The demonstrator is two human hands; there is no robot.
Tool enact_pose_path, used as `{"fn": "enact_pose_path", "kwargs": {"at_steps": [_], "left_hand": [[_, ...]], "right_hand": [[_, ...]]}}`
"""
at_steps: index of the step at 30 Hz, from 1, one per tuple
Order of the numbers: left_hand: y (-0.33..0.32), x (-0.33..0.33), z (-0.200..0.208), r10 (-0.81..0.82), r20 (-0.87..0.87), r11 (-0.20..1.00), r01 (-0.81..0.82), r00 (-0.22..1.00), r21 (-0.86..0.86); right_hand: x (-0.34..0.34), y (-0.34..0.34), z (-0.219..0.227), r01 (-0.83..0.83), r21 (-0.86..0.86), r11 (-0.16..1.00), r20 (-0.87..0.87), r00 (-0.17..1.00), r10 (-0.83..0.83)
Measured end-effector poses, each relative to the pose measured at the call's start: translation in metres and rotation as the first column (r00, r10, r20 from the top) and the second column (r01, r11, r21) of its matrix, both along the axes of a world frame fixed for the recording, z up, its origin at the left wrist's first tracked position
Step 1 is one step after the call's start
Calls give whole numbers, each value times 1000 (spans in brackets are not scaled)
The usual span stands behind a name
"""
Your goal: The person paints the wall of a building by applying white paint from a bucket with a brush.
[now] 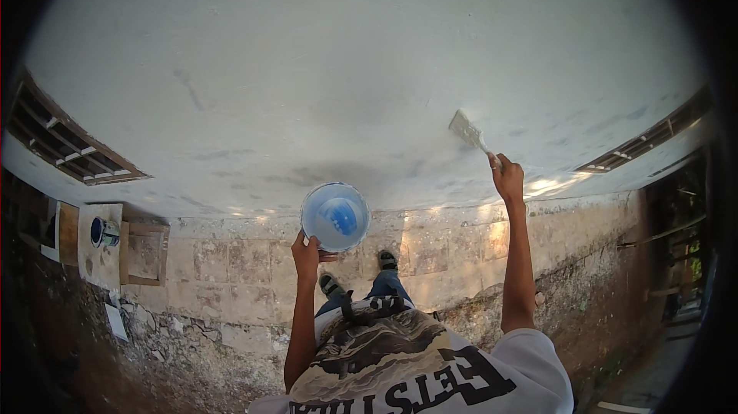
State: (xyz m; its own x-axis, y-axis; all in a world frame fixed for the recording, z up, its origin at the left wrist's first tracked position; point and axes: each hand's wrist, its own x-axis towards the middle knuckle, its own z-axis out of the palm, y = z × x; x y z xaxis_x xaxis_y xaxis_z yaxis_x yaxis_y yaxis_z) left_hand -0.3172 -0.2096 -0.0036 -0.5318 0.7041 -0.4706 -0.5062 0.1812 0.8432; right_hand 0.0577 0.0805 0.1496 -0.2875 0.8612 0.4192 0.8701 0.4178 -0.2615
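My right hand point(506, 177) is closed round the handle of a paintbrush point(467, 129), whose wide, whitish bristles point up and left at the wall. Whether the bristle tips touch the wall I cannot tell. In my left hand point(306, 251) is a round blue tub point(335, 217), gripped at its lower left rim. Whitish paint coats the tub's inside, and a bright blue patch shows at its bottom. The pale wall point(346, 68) fills the upper part of the view, with darker grey smudges along its lower part.
Barred windows are set in the wall at the left point(73, 133) and right point(649, 137). A paint can point(104, 232) rests on a wooden stand point(115, 260) at the left. My feet are on a worn paved ledge point(446, 249), with rough, stony ground point(207, 349) below its edge.
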Motion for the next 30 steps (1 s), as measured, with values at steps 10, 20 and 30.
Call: {"fn": "enact_pose_path", "kwargs": {"at_steps": [10, 20, 30], "left_hand": [[22, 23, 14, -75, -33, 997, 75, 997, 2], [15, 27, 9, -24, 16, 1000, 24, 1000, 11], [1, 18, -4, -20, 3, 1000, 20, 1000, -5]], "right_hand": [[-64, 17, 40, -214, 78, 974, -34, 976, 217], [10, -8, 29, -44, 9, 999, -88, 995, 44], [-201, -39, -12, -516, -42, 856, 35, 855, 517]]}}
